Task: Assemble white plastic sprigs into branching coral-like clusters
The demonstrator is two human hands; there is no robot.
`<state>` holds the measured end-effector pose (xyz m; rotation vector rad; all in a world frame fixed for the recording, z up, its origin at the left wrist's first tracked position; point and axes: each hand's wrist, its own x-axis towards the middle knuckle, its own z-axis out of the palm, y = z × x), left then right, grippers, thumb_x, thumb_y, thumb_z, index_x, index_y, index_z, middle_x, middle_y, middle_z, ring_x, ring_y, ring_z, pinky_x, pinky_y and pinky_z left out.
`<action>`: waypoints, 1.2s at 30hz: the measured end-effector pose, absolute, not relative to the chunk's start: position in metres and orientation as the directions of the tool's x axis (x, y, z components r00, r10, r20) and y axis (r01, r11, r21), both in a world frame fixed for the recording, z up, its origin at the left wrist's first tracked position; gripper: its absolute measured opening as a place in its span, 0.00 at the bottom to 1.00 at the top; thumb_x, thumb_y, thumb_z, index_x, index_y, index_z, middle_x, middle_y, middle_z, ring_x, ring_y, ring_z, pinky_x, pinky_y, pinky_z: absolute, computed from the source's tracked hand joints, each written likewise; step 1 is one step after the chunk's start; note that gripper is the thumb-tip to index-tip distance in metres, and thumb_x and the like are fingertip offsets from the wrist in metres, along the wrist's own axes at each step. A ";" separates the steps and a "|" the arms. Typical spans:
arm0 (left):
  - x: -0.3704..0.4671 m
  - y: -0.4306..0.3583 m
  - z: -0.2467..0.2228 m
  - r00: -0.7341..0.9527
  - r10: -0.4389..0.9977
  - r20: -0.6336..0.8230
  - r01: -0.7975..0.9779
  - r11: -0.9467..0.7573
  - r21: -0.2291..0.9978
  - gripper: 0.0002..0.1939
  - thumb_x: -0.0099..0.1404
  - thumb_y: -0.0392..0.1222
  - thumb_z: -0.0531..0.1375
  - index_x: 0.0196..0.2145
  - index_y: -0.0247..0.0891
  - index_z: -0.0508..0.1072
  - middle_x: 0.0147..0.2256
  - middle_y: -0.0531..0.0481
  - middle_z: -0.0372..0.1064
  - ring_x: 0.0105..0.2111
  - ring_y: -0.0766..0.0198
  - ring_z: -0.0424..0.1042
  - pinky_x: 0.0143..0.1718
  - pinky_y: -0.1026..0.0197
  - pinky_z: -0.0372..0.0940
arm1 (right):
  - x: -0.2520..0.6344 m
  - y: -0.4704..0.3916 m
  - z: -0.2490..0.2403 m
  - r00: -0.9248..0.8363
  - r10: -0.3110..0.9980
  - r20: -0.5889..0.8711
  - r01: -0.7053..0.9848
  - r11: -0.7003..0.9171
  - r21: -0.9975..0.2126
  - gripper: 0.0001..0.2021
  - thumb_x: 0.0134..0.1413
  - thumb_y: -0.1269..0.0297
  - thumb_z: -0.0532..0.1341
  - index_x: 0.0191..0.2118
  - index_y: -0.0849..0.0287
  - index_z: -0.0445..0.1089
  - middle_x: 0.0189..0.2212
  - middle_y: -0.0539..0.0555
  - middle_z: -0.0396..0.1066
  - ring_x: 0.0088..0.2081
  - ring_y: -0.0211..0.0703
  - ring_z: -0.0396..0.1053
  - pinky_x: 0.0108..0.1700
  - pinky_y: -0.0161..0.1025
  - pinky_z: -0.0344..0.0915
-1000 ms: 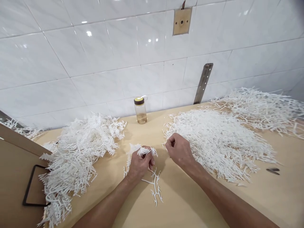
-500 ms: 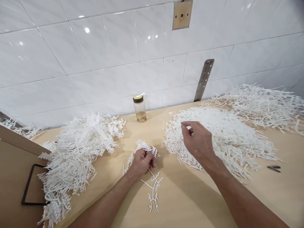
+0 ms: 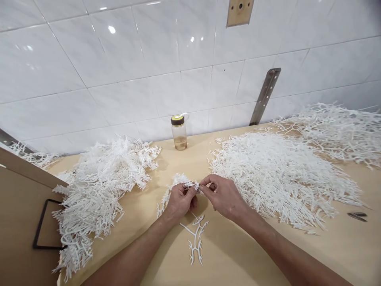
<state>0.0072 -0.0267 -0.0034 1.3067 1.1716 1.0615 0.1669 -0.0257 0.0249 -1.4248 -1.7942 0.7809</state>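
Observation:
Near the middle of the table, my left hand (image 3: 180, 201) is closed on a white branched plastic piece (image 3: 187, 182) whose small tips stick out above the fingers. My right hand (image 3: 222, 194) is pinched at the right end of that piece, its fingertips close to the left ones; what lies between the pinched fingers is too small to make out. Below the hands, a flat white branching piece (image 3: 195, 240) rests on the table, its upper end reaching up toward my left hand.
Heaped white pieces (image 3: 101, 190) lie at left, another heap (image 3: 276, 171) at right, with branching frames (image 3: 342, 131) behind. A bottle (image 3: 179, 133) stands near the wall. Small dark snips (image 3: 357, 216) lie far right. A brown box (image 3: 24, 222) with a black handle is at left.
My right hand has moved left and down from above the right heap to the piece at my left hand. My left hand has stayed nearly in place; the view has shifted slightly.

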 end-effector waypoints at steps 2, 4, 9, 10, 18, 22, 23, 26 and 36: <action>0.008 -0.027 -0.004 0.101 0.994 -0.029 0.065 0.022 0.998 0.24 0.58 0.61 0.62 0.20 0.37 0.67 0.13 0.54 0.62 0.13 0.69 0.58 0.15 0.65 0.53 | 0.164 -0.027 0.020 -0.154 0.947 0.282 0.591 0.317 -0.742 0.06 0.56 0.66 0.58 0.33 0.57 0.73 0.26 0.50 0.73 0.26 0.40 0.69 0.31 0.38 0.63; 0.008 -0.027 -0.004 0.069 0.997 -0.028 0.069 0.023 0.997 0.22 0.59 0.58 0.62 0.20 0.38 0.66 0.13 0.54 0.62 0.13 0.69 0.58 0.15 0.66 0.52 | 0.160 -0.028 0.015 -0.170 0.914 0.369 0.623 0.390 -0.678 0.05 0.57 0.68 0.57 0.34 0.58 0.71 0.30 0.52 0.73 0.29 0.41 0.70 0.34 0.39 0.63; 0.007 -0.028 -0.005 0.021 1.000 -0.004 0.095 0.002 0.995 0.18 0.59 0.49 0.61 0.18 0.38 0.65 0.12 0.56 0.60 0.13 0.70 0.57 0.16 0.67 0.50 | 0.153 -0.032 0.008 -0.220 0.890 0.399 0.683 0.433 -0.589 0.06 0.61 0.70 0.52 0.35 0.58 0.66 0.34 0.55 0.71 0.31 0.42 0.68 0.33 0.39 0.60; 0.007 -0.028 -0.005 0.020 1.000 -0.004 0.115 0.001 0.993 0.18 0.60 0.47 0.61 0.16 0.38 0.64 0.12 0.56 0.59 0.13 0.70 0.57 0.16 0.67 0.50 | 0.153 -0.032 0.008 -0.218 0.898 0.382 0.687 0.419 -0.594 0.06 0.61 0.70 0.52 0.34 0.58 0.65 0.34 0.54 0.70 0.31 0.42 0.68 0.33 0.38 0.60; 0.006 -0.029 -0.002 0.015 1.000 -0.021 0.166 0.018 0.986 0.19 0.60 0.44 0.59 0.13 0.38 0.64 0.10 0.56 0.58 0.11 0.70 0.57 0.15 0.66 0.50 | 0.157 -0.028 0.008 -0.209 0.944 0.253 0.612 0.329 -0.719 0.03 0.57 0.70 0.54 0.33 0.57 0.63 0.28 0.51 0.68 0.30 0.41 0.65 0.32 0.37 0.59; 0.005 -0.028 -0.006 0.006 1.000 -0.010 0.194 0.009 0.981 0.21 0.60 0.48 0.59 0.13 0.38 0.65 0.11 0.55 0.60 0.13 0.68 0.59 0.17 0.65 0.52 | 0.153 -0.031 0.006 -0.197 0.948 0.252 0.619 0.319 -0.717 0.04 0.57 0.70 0.53 0.32 0.57 0.63 0.30 0.52 0.69 0.31 0.42 0.65 0.33 0.38 0.60; 0.005 -0.028 -0.006 -0.008 1.000 0.005 0.216 -0.003 0.976 0.20 0.59 0.47 0.60 0.14 0.37 0.66 0.12 0.55 0.60 0.14 0.68 0.60 0.17 0.65 0.52 | 0.151 -0.033 0.007 -0.197 0.955 0.220 0.609 0.295 -0.737 0.04 0.57 0.69 0.54 0.32 0.57 0.63 0.29 0.52 0.69 0.31 0.41 0.65 0.32 0.38 0.60; 0.006 -0.029 -0.006 -0.043 0.996 0.080 0.260 -0.066 0.963 0.15 0.55 0.42 0.62 0.15 0.37 0.66 0.15 0.55 0.62 0.17 0.69 0.60 0.19 0.66 0.52 | 0.144 -0.041 0.014 -0.255 0.953 0.165 0.534 0.281 -0.797 0.04 0.57 0.68 0.55 0.32 0.57 0.65 0.28 0.51 0.70 0.29 0.40 0.65 0.29 0.37 0.61; 0.004 -0.025 0.000 0.107 0.988 -0.111 -0.005 0.112 0.994 0.20 0.56 0.56 0.65 0.22 0.36 0.71 0.12 0.56 0.60 0.11 0.72 0.53 0.14 0.66 0.47 | 0.192 -0.019 0.040 0.115 0.922 0.370 0.506 0.266 -0.820 0.06 0.59 0.61 0.58 0.37 0.58 0.68 0.25 0.51 0.71 0.20 0.38 0.65 0.24 0.36 0.62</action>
